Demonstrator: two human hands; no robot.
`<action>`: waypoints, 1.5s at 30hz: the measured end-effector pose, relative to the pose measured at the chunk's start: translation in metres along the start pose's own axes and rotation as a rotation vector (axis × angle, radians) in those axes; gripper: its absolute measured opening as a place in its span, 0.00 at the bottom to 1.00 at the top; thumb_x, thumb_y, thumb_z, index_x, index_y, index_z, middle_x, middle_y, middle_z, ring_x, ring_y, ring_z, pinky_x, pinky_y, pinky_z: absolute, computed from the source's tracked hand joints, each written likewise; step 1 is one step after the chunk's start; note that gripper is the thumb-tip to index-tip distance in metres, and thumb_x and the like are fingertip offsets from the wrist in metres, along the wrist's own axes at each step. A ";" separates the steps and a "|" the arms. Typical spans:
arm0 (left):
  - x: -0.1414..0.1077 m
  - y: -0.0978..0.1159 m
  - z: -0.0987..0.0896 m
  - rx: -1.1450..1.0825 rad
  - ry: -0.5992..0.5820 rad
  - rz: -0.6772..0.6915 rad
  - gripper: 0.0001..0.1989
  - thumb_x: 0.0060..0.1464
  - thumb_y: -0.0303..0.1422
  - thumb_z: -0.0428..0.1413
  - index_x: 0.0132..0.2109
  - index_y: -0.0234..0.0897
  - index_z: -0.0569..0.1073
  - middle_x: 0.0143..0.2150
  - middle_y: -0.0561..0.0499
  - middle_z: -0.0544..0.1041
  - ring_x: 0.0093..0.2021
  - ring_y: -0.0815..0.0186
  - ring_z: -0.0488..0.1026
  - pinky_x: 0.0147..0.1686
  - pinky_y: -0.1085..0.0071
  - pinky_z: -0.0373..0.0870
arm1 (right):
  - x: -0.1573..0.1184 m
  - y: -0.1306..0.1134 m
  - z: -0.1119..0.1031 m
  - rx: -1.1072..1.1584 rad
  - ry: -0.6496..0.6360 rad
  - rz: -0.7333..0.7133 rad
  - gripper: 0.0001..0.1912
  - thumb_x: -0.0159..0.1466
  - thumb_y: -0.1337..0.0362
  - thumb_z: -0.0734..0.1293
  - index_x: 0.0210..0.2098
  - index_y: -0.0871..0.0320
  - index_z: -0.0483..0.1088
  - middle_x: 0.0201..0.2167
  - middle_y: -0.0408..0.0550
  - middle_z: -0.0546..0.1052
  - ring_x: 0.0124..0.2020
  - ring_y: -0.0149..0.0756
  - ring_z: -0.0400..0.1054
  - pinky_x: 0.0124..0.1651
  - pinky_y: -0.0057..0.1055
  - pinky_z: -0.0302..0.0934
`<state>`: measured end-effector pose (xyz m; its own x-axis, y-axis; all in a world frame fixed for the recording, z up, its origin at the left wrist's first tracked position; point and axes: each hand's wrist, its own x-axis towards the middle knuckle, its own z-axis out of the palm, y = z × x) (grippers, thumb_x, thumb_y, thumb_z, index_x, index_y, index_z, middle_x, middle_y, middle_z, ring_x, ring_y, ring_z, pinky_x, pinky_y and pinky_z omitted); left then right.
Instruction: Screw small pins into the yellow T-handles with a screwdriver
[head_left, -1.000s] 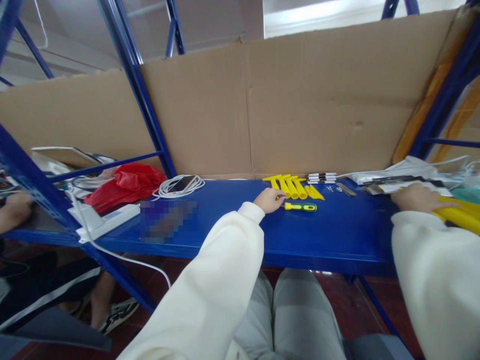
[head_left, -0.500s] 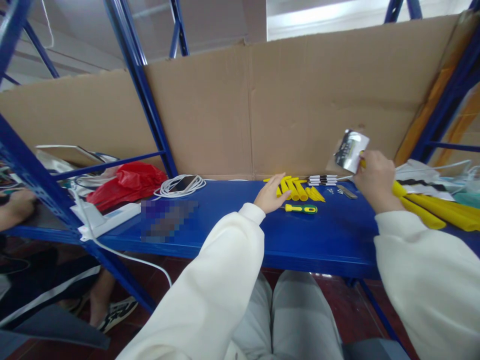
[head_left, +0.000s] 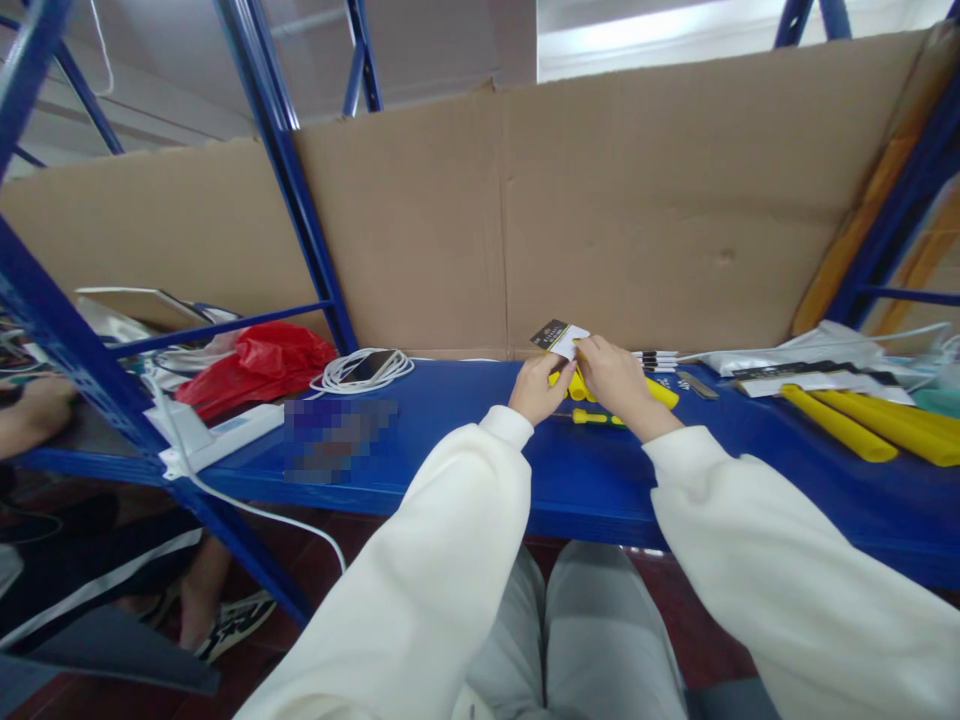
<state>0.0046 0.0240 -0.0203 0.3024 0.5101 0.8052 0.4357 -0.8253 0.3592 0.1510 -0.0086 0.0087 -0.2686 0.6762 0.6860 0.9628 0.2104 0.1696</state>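
Note:
Both my hands meet above the blue shelf (head_left: 465, 440). A small black-and-white card (head_left: 560, 338) sticks up between them. My left hand (head_left: 537, 388) is closed on the card's lower left side. My right hand (head_left: 609, 375) is closed on it too, with a yellow rolled tube (head_left: 663, 393) showing beyond its fingers. Under the hands lie more yellow pieces (head_left: 577, 388), partly hidden. Just in front is a yellow-and-green screwdriver (head_left: 596, 417). Small metal parts (head_left: 697, 385) and black-and-white strips (head_left: 656, 361) lie right of the hands.
To the right lie long yellow rolls (head_left: 844, 425) and packaged cards (head_left: 817, 380). At left are a coiled white cable (head_left: 362, 371), a red bag (head_left: 259, 365) and a white power strip (head_left: 232, 437). Another person's hand (head_left: 41, 408) is at the far left. Cardboard (head_left: 637, 200) stands behind.
My right hand has brought the card leftward from the right side to my left hand. My left hand, open before, has closed on the card.

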 end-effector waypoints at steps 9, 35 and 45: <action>-0.003 0.004 0.004 -0.232 -0.003 -0.162 0.11 0.61 0.35 0.55 0.48 0.39 0.78 0.49 0.43 0.82 0.52 0.52 0.79 0.54 0.60 0.72 | -0.013 0.003 0.005 0.098 -0.002 0.013 0.14 0.69 0.67 0.56 0.49 0.61 0.70 0.41 0.59 0.76 0.40 0.46 0.70 0.37 0.35 0.56; 0.008 0.015 -0.003 -0.897 0.184 -0.456 0.13 0.55 0.40 0.61 0.38 0.34 0.81 0.45 0.44 0.84 0.58 0.52 0.74 0.62 0.59 0.63 | -0.009 0.006 0.006 1.812 -0.262 0.587 0.22 0.55 0.61 0.77 0.43 0.53 0.64 0.28 0.41 0.77 0.20 0.30 0.69 0.17 0.25 0.63; 0.010 0.018 -0.006 -1.034 0.208 -0.578 0.22 0.58 0.48 0.58 0.40 0.32 0.82 0.44 0.43 0.84 0.56 0.52 0.76 0.59 0.59 0.68 | -0.011 -0.002 0.008 1.775 -0.208 0.623 0.26 0.52 0.55 0.79 0.40 0.52 0.60 0.31 0.41 0.78 0.19 0.29 0.69 0.16 0.25 0.62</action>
<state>0.0101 0.0125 -0.0030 0.1025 0.8984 0.4271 -0.4529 -0.3402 0.8241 0.1521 -0.0104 -0.0045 -0.0710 0.9667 0.2458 -0.1941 0.2283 -0.9540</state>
